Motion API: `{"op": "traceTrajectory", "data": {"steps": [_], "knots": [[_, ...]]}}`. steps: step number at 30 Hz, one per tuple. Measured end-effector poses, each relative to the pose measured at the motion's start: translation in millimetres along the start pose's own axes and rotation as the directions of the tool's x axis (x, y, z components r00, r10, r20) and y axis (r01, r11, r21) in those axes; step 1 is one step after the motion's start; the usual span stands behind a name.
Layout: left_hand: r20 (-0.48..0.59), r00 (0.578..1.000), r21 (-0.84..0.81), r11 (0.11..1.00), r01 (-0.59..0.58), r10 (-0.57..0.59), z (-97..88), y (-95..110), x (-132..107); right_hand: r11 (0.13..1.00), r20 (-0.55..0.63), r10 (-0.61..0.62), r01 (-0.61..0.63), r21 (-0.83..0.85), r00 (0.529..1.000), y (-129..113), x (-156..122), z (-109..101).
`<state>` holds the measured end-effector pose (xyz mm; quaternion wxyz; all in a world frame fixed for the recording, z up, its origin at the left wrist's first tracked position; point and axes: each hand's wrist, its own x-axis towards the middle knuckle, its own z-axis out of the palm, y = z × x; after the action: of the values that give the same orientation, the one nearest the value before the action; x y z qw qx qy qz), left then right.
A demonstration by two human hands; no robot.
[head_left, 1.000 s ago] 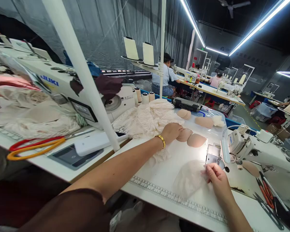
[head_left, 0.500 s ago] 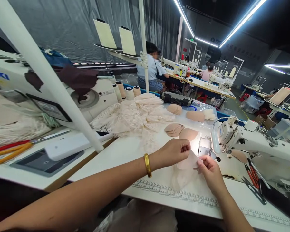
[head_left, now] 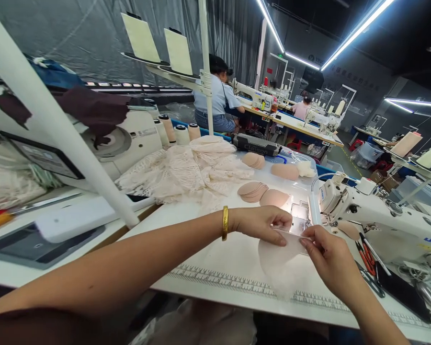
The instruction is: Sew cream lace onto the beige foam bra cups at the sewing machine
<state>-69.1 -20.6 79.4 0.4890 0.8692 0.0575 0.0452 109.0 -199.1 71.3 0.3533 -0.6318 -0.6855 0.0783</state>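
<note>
A thin, sheer pale piece of fabric [head_left: 280, 263] hangs between my two hands over the front of the white table. Its top edge is pinched by my left hand [head_left: 269, 225], with a gold bangle on that wrist. At the right end of the same edge, my right hand [head_left: 321, 247] grips it between thumb and fingers. Just beyond my hands lie a stack of beige oval pads [head_left: 252, 191] and a single beige pad [head_left: 275, 197]. The lit needle plate of the sewing machine [head_left: 366, 201] is close to my fingertips.
Cream lace fabric [head_left: 187, 167] is heaped at the back left. Scissors with red handles [head_left: 366, 256] and a black phone-like object [head_left: 402, 290] lie at the right. A white thread-stand pole [head_left: 68, 120] crosses the left side. A co-worker [head_left: 217, 98] sits beyond.
The sheer fabric is now held with its top edge stretched more level between my hands. Both hands have shifted slightly right, and the camera view has turned a little.
</note>
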Motion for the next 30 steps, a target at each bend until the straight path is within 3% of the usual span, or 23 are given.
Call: {"op": "traceTrajectory", "data": {"steps": [2,4,6,9,12,15,20,25,30], "knots": [[-0.253,0.962,0.194,0.979,-0.055,0.104,-0.9,0,-10,0.981,-0.209,-0.141,0.108,-0.162,0.968,2,-1,13],[-0.366,0.897,0.455,0.888,-0.058,0.246,-0.5,-3,-19,0.949,-0.300,-0.261,0.186,-0.254,0.918,8,-1,33],[-0.305,0.894,0.688,0.725,-0.031,0.328,2.8,-9,-28,0.924,-0.285,-0.324,0.238,-0.299,0.902,21,-1,53],[-0.101,0.946,0.874,0.482,-0.064,0.308,14.8,-22,-35,0.886,-0.099,-0.364,0.312,-0.343,0.926,51,2,73],[0.055,0.949,0.905,0.385,-0.178,0.309,31.4,-31,-26,0.851,0.071,-0.414,0.414,-0.322,0.907,83,4,76],[0.094,0.932,0.913,0.343,-0.221,0.350,46.2,-37,-3,0.844,0.143,-0.439,0.462,-0.272,0.887,104,5,67],[0.001,0.957,0.924,0.367,-0.111,0.290,63.3,-50,28,0.818,0.129,-0.507,0.522,-0.242,0.853,119,2,47],[-0.104,0.920,0.915,0.399,-0.060,0.378,72.3,-61,26,0.843,0.160,-0.448,0.475,-0.252,0.880,117,-7,34],[-0.121,0.925,0.906,0.420,-0.045,0.361,76.5,-62,25,0.861,0.203,-0.434,0.470,-0.193,0.878,116,-8,30]]}}
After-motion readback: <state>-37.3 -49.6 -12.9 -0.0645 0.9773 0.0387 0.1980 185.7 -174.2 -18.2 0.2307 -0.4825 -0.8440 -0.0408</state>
